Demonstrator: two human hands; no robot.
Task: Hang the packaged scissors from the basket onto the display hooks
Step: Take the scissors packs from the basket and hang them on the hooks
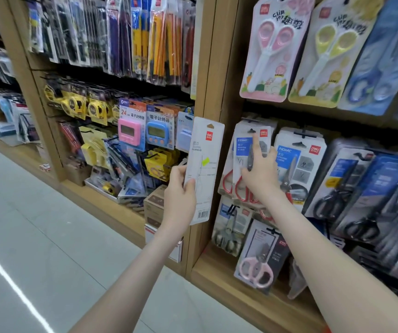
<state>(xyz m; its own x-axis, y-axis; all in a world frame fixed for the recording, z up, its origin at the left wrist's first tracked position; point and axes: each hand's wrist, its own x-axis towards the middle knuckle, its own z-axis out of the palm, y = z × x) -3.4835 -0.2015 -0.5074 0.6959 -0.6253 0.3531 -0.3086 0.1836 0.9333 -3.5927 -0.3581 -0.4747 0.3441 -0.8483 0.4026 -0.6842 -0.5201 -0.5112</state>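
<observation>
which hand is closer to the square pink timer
Left. The left hand, gripping a white card pack, is below-right of the square pink timer; the right hand is farther right, on red-handled scissors packs.

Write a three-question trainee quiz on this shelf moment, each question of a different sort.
1. True or false: the left hand holds a white card pack with a barcode.
2. The right hand holds a blue-labelled scissors pack at the hooks. Its scissor handles are: A red, B yellow, C black.
3. Fill in: on the top row, the pink-handled scissors pack hangs to the ____ of the yellow-handled scissors pack.
Key: 1 true; 2 A; 3 left.
</observation>
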